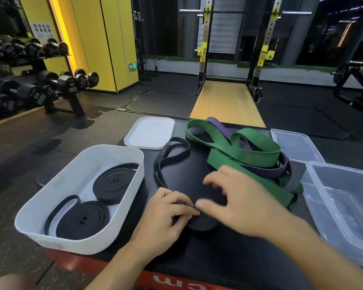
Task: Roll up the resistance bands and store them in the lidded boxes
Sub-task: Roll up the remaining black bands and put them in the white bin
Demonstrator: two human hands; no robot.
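The left hand (166,214) pinches the half-covered black band coil (203,224); the blurred right hand (237,208) hides its grip.

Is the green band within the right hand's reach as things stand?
Likely yes: the green band lies loose just beyond the right hand, nothing between them, though that hand is on the black roll.

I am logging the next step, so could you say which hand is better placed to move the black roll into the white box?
Probably the left hand: it holds the black roll on the side nearest the white box; the right hand lies farther away.
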